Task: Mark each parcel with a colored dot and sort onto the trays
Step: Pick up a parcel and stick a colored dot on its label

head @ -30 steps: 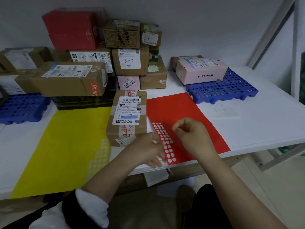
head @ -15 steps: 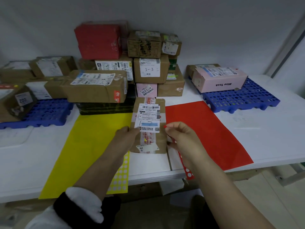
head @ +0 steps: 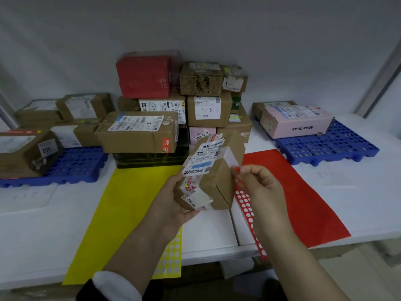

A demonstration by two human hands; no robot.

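A white table (head: 368, 192) carries a stack of parcels (head: 204, 109) at the far middle. The left blue tray (head: 71, 164) and the right blue tray (head: 325, 148) flank it, both loaded. Above the near middle, the left hand (head: 175, 203) grips a brown parcel (head: 217, 179) by its near end, tilted, clear of the table. The right hand (head: 262, 187) pinches a red dot (head: 237, 169) between thumb and fingertip at the parcel's right edge.
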